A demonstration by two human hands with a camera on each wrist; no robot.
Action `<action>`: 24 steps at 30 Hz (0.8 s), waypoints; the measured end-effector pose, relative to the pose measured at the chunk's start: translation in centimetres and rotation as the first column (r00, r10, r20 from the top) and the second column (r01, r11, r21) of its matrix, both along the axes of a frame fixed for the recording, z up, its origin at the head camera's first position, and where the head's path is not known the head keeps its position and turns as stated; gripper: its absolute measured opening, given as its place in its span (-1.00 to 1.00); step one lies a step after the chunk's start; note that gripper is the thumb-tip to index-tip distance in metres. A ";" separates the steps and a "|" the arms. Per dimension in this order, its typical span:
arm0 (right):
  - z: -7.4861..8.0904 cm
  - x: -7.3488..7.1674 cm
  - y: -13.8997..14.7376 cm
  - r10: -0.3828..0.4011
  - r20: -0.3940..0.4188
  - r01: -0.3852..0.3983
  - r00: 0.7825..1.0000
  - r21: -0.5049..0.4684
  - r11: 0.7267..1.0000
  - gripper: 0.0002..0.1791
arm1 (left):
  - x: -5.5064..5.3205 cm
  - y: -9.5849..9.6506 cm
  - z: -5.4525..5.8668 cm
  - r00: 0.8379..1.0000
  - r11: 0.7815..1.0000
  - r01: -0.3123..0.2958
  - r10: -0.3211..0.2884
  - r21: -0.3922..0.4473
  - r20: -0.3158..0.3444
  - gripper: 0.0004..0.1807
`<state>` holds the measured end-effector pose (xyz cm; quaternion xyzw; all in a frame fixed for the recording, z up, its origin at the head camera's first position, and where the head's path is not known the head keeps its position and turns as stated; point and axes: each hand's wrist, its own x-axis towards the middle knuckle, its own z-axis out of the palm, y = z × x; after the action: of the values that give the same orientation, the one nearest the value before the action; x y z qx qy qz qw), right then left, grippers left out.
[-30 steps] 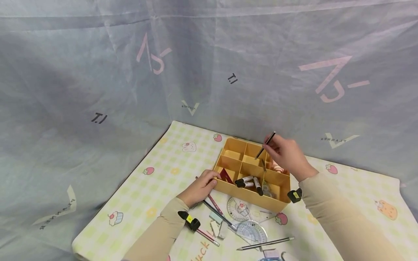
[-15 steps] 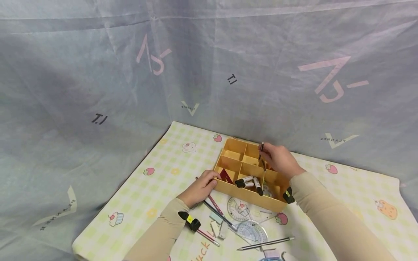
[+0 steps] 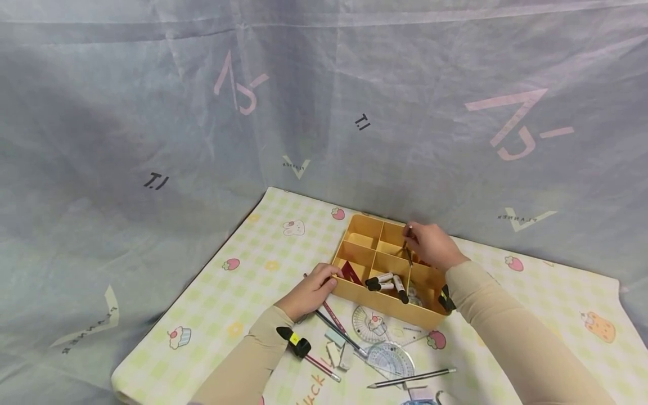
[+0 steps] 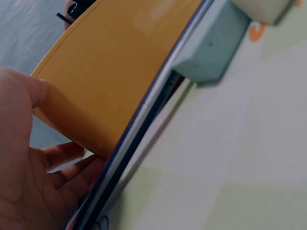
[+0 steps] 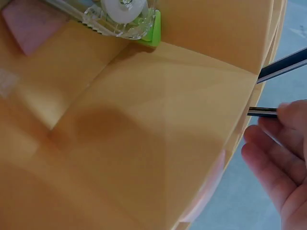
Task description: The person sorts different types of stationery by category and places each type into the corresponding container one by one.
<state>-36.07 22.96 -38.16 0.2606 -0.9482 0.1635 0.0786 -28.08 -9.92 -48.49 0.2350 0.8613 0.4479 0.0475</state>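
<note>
A yellow compartment box (image 3: 364, 293) stands on the table. My left hand (image 3: 311, 289) grips its front left corner, the thumb on the outer wall in the left wrist view. Over the back middle compartment, my right hand (image 3: 432, 243) pinches a dark pencil (image 5: 263, 112) between thumb and fingers, its lower end pointing down into the box. Another dark pencil (image 5: 283, 67) leans against a divider beside it. Black-and-white markers (image 3: 385, 281) lie in the front middle compartment and a dark red triangular piece (image 3: 350, 273) in the front left one.
In front of the box lie a clear protractor (image 3: 391, 360), a light blue eraser (image 3: 334, 337), a striped pencil (image 3: 412, 378) and several other pencils. A clear tape dispenser (image 5: 124, 12) with a green end and a pink block (image 5: 36, 21) sit in the box. A grey curtain (image 3: 324, 112) hangs behind.
My right hand has moved left and down toward the back middle compartment, bringing the pencil from a slant to nearly upright. The left hand has stayed at the box corner.
</note>
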 end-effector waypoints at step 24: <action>0.3 0.6 -0.7 0.213 -0.027 -0.185 0.977 0.391 0.902 -0.77 | -0.2 -0.1 -0.1 1.000 1.000 0.013 -0.013 0.003 -0.001 -0.74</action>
<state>-35.46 22.21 -37.82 0.3719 -0.9269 -0.0283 0.0415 -28.29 -9.98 -48.57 0.2407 0.8591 0.4490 0.0498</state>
